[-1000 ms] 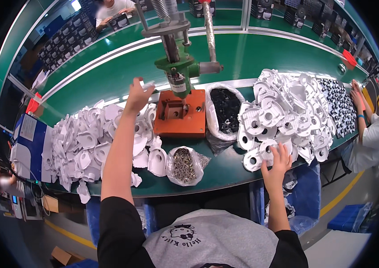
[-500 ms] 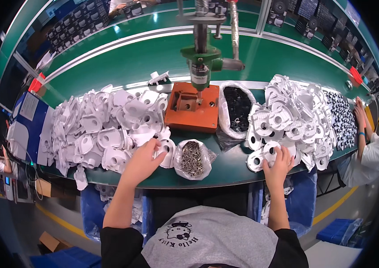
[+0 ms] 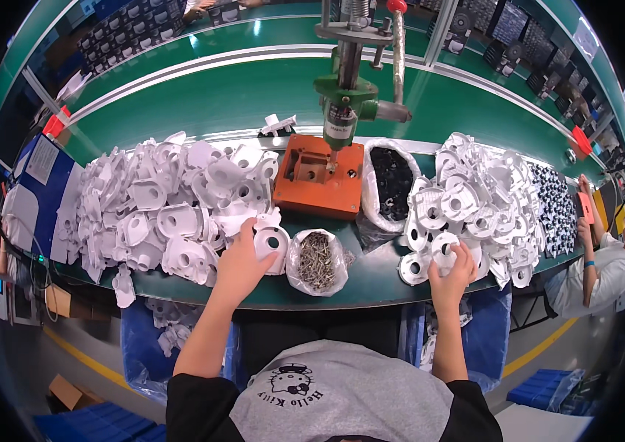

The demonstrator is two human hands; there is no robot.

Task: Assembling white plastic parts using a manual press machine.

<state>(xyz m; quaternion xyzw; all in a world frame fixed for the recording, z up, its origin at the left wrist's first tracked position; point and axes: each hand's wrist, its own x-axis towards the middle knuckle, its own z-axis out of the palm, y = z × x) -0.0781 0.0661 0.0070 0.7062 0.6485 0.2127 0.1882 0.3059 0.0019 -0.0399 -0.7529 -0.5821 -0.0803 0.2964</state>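
So I've got the left hand (image 3: 240, 265) at the near right edge of the left pile (image 3: 154, 214), fingers and thumb spread around one white cover (image 3: 281, 258). Can't tell from my end if it's really gripping it or just touching. That cover sits on the bench (image 3: 379, 274), just left of the bag of screws (image 3: 318, 264).

Over on the other side my right hand (image 3: 452, 278) is half curled at the near left of the right pile (image 3: 482, 202), fingertips over another cover (image 3: 438, 244) with a round hole in it. Same deal, no clue whether that's a proper hold, but it's not a fist.

Between the piles I see the orange block (image 3: 301, 197) under the green press (image 3: 338, 121), tip right above it, then a bag of black parts (image 3: 391, 186) just right of it. One loose white piece (image 3: 278, 125) is behind the block. Far right, a co-worker's hand (image 3: 584, 232) is by something pinkish-red (image 3: 586, 208).
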